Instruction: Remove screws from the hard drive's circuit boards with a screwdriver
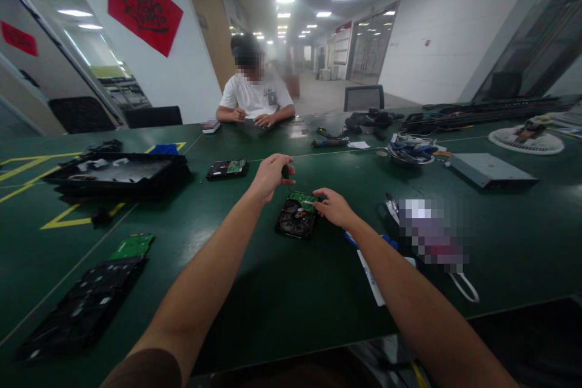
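A hard drive (pixel 295 222) lies on the green table in front of me, with its green circuit board (pixel 304 199) facing up at the far end. My left hand (pixel 271 177) is raised just above the drive's far left corner. Its fingers and thumb curl around something dark and thin that I cannot make out. At the right edge of the circuit board, my right hand (pixel 334 206) has its thumb and fingertips closed on the drive. A second hard drive (pixel 227 168) rests farther back to the left.
A black tray-like casing (pixel 116 174) and a long black part with a green board (pixel 86 300) lie left. To the right are a cable bundle (pixel 411 148), a grey metal box (pixel 491 170) and a partly blurred item (pixel 431 233). A person in white (pixel 257 97) sits opposite.
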`<state>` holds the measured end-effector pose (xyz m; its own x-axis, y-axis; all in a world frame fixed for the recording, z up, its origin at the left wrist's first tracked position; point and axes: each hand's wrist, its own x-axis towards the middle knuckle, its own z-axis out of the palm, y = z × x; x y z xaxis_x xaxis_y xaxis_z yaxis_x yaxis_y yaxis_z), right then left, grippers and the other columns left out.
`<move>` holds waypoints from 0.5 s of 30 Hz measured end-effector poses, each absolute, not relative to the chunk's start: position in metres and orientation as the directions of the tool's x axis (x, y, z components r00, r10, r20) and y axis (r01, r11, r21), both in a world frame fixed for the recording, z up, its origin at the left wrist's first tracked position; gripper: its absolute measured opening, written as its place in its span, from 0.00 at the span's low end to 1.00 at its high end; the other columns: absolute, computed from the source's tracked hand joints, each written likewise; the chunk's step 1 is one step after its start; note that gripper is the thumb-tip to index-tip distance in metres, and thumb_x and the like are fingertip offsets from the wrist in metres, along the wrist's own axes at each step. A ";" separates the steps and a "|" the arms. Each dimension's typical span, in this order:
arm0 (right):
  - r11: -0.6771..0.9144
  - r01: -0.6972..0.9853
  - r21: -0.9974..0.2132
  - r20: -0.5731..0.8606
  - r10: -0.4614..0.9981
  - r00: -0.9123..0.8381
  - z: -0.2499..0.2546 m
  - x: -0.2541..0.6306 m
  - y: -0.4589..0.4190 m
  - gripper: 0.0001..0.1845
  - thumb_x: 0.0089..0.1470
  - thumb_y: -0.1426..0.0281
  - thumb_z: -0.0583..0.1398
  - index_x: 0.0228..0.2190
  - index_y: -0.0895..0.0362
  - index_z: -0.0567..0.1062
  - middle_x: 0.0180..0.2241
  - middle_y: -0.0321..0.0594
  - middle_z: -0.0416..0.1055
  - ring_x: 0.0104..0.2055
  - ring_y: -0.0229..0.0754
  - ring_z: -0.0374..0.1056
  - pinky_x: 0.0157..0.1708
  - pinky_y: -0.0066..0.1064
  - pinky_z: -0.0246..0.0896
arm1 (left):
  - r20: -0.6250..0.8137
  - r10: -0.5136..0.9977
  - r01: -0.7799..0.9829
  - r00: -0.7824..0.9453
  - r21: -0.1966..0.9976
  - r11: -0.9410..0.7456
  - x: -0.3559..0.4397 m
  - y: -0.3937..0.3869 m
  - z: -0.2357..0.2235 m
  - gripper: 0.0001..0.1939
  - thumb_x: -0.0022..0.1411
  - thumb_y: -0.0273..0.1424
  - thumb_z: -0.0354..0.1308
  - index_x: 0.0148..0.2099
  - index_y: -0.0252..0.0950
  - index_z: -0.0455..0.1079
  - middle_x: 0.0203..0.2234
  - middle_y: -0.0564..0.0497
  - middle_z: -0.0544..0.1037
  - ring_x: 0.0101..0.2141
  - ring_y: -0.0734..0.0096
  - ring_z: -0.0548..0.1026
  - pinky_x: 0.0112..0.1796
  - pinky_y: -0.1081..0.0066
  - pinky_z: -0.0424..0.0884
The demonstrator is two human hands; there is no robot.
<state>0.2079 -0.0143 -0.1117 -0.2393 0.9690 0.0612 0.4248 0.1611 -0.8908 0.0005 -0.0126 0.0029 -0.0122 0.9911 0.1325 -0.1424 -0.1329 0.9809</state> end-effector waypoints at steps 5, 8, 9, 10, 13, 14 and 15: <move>0.182 0.437 -0.881 0.085 0.969 -0.233 -0.112 0.208 -0.015 0.20 0.57 0.71 0.63 0.52 0.57 0.72 0.37 0.40 0.75 0.28 0.35 0.69 0.29 0.28 0.65 | 0.079 0.997 -0.254 -0.023 0.964 -0.082 0.002 -0.010 0.001 0.09 0.53 0.34 0.62 0.35 0.34 0.69 0.30 0.44 0.77 0.34 0.63 0.78 0.34 0.62 0.77; 0.217 0.472 -0.854 0.127 0.968 -0.216 -0.111 0.208 -0.017 0.20 0.56 0.71 0.64 0.50 0.56 0.73 0.41 0.42 0.75 0.29 0.35 0.69 0.31 0.29 0.66 | 0.109 0.993 -0.245 -0.034 0.963 -0.114 0.003 -0.007 -0.002 0.08 0.52 0.33 0.62 0.32 0.33 0.71 0.29 0.46 0.75 0.32 0.66 0.75 0.34 0.63 0.77; 0.233 0.495 -0.837 0.148 0.968 -0.205 -0.109 0.208 -0.018 0.19 0.55 0.70 0.64 0.50 0.56 0.73 0.42 0.42 0.75 0.30 0.36 0.69 0.32 0.29 0.66 | 0.121 0.992 -0.234 -0.037 0.964 -0.126 0.003 -0.007 -0.002 0.08 0.52 0.34 0.62 0.32 0.33 0.71 0.29 0.47 0.75 0.32 0.67 0.74 0.33 0.64 0.77; 0.251 0.523 -0.815 0.174 0.966 -0.192 -0.106 0.208 -0.020 0.19 0.55 0.69 0.65 0.49 0.56 0.74 0.43 0.43 0.74 0.31 0.36 0.69 0.33 0.30 0.66 | 0.130 0.991 -0.225 -0.035 0.965 -0.134 0.003 -0.007 -0.003 0.09 0.52 0.34 0.62 0.32 0.33 0.72 0.29 0.47 0.74 0.31 0.68 0.73 0.33 0.64 0.78; 0.302 0.618 -0.725 0.293 0.949 -0.120 -0.088 0.208 -0.024 0.17 0.56 0.63 0.65 0.45 0.57 0.75 0.46 0.45 0.73 0.31 0.37 0.68 0.38 0.32 0.65 | 0.129 0.991 -0.225 -0.026 0.965 -0.132 0.004 -0.010 -0.002 0.10 0.52 0.35 0.62 0.34 0.34 0.72 0.28 0.47 0.75 0.32 0.67 0.74 0.33 0.62 0.78; 0.322 0.643 -0.695 0.339 0.935 -0.103 -0.079 0.209 -0.026 0.15 0.57 0.63 0.64 0.44 0.57 0.76 0.45 0.45 0.73 0.31 0.36 0.67 0.39 0.33 0.65 | 0.124 0.992 -0.228 -0.028 0.965 -0.127 0.005 -0.010 -0.002 0.10 0.53 0.35 0.61 0.35 0.34 0.71 0.28 0.47 0.75 0.32 0.66 0.74 0.34 0.62 0.78; 0.347 0.661 -0.665 0.386 0.918 -0.094 -0.070 0.210 -0.028 0.12 0.58 0.63 0.63 0.41 0.58 0.76 0.44 0.45 0.73 0.30 0.37 0.67 0.41 0.34 0.64 | 0.120 0.992 -0.231 -0.034 0.965 -0.124 0.005 -0.011 -0.002 0.10 0.53 0.35 0.61 0.35 0.34 0.71 0.28 0.47 0.76 0.32 0.66 0.75 0.34 0.61 0.78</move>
